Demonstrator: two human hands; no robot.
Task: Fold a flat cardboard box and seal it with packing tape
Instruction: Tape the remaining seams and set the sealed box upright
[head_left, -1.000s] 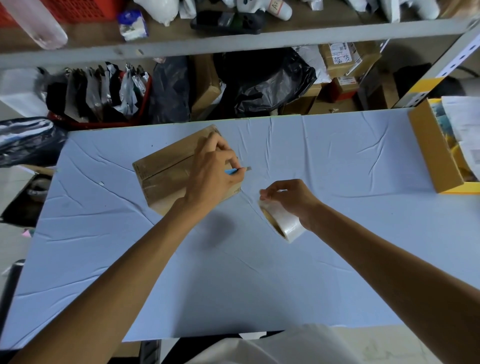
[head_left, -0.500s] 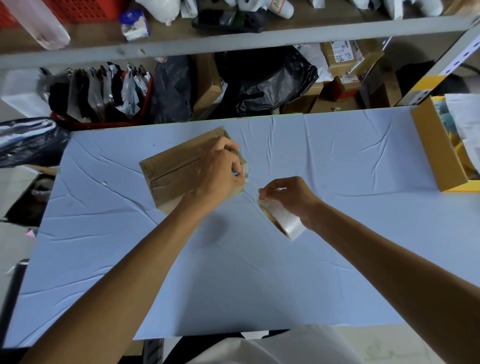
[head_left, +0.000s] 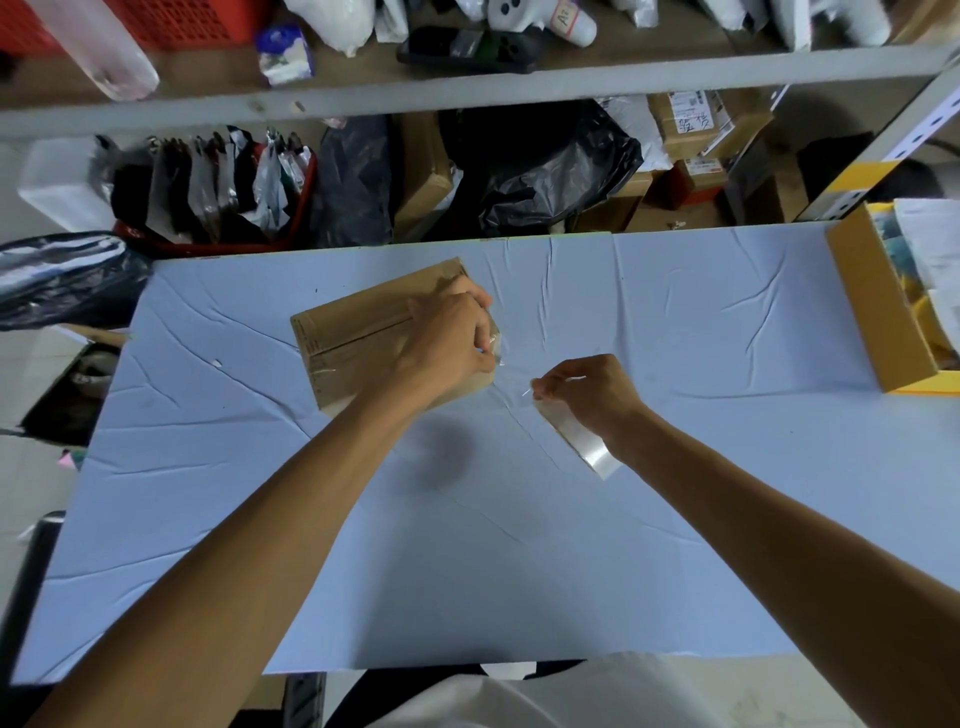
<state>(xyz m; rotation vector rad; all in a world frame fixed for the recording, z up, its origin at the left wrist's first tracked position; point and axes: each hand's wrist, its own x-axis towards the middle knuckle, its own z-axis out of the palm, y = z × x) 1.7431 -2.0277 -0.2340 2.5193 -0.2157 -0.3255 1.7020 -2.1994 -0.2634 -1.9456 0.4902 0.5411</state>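
While the box (head_left: 358, 338), likely light and stiff, lies left of centre on the desk (head_left: 467, 545), the left grip (head_left: 447, 338) pinches clingy tape (head_left: 500, 345) at its right end; the right grip (head_left: 587, 395) clasps the roll (head_left: 576, 439).

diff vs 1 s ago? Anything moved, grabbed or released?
The left hand has curled in tighter at the right end of the box. The blue cutter tip that stuck out of it no longer shows. Nothing was visibly let go. Unchanged: the right hand grips the tape roll in about the same spot, and the box sits where it was on the blue table cover.
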